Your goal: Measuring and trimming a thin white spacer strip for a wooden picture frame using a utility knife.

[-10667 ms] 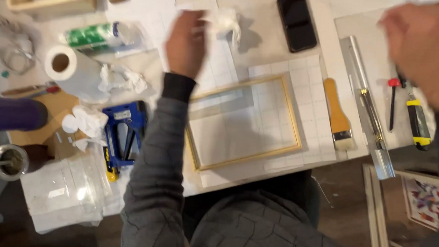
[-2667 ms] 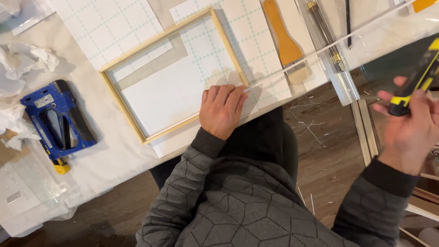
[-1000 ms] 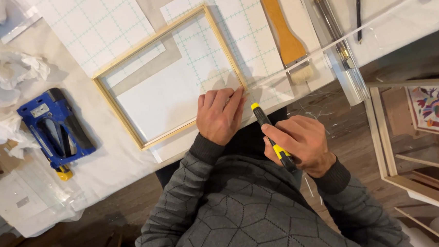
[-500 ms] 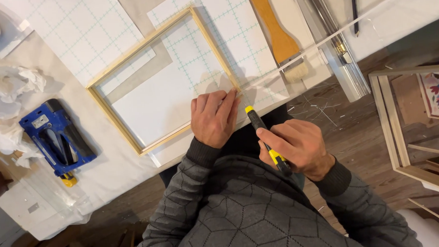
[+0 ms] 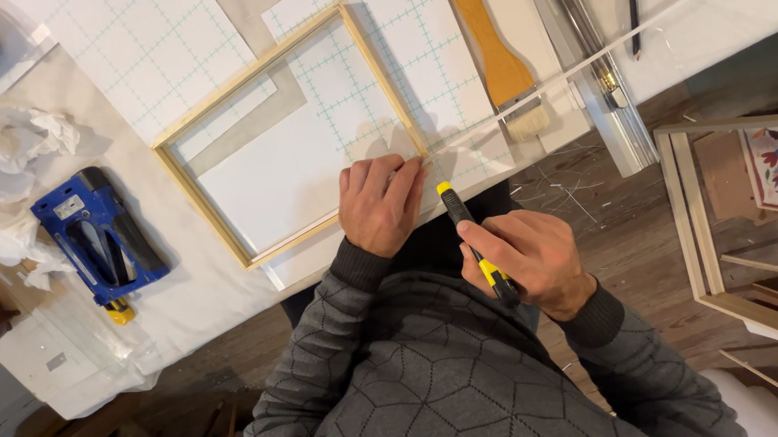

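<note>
My left hand (image 5: 378, 202) lies flat on a clear plastic sheet (image 5: 481, 138) at the near right corner of a light wooden frame (image 5: 198, 178). The frame rests on a white gridded cutting mat (image 5: 150, 54). My right hand (image 5: 533, 261) grips a yellow and black utility knife (image 5: 467, 233), its tip pointing at the sheet's edge just right of my left fingers. The sheet's long edge runs diagonally up to the right across the table.
A blue staple gun (image 5: 96, 237) lies left of the frame, beside crumpled white paper (image 5: 24, 141). A wooden-handled brush (image 5: 497, 64) and a metal ruler (image 5: 604, 90) lie at the upper right. Wooden frames (image 5: 708, 233) stand on the floor at the right.
My right hand brought the knife from far right in to my left hand. The view has since shifted slightly; both hands hold the same pose.
</note>
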